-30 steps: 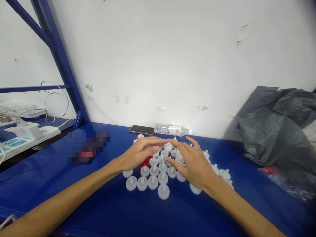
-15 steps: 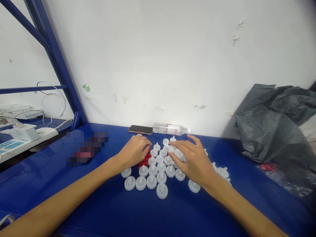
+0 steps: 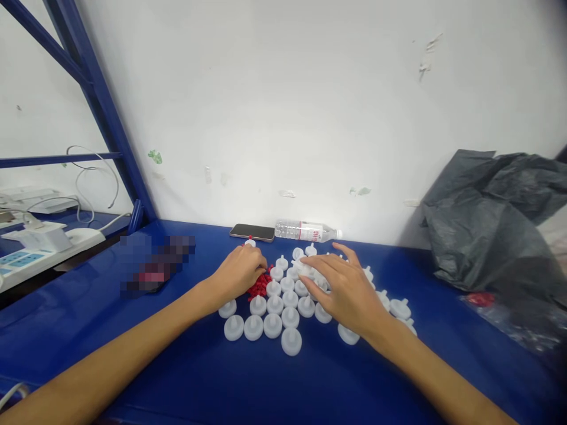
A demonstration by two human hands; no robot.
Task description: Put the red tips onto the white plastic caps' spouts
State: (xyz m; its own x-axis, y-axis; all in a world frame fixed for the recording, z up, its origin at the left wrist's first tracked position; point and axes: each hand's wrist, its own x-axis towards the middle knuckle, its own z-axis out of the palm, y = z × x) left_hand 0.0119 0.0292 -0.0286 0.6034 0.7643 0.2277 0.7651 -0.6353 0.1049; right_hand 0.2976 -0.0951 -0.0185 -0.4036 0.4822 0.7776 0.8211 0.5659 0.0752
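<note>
White wall (image 3: 283, 106) takes up the back, and below it a blue worktop (image 3: 195, 383) runs right across. A blue frame (image 3: 110, 118) rises at the left, a power strip (image 3: 31, 260) near its foot. A crumpled dark bag (image 3: 500, 224) sits at the right, with clear plastic (image 3: 509, 324) just in front of it.

Bare arms (image 3: 146, 336) come in from the near corners, both hands palm down. A second ago the fingertips came together over the white caps (image 3: 272, 325); now the left hand (image 3: 239, 268) has drawn away to the left, fingers curled down at the heap of red bits (image 3: 259, 286). Its fingertips are hidden, so I cannot tell whether it grips one. The right hand (image 3: 348, 290) has hardly shifted: thumb and forefinger pinch a single cap (image 3: 302, 267) above the middle of the group, while an outer finger sticks out away from the others.

The bottle (image 3: 308, 231) lies on its side by the wall, its label pale with red writing too small to read. Just left of it lies the phone (image 3: 252, 232), dark screen up. Most of the caps stand stem up in loose rows; one beyond the left hand has a red tip (image 3: 250, 237)
</note>
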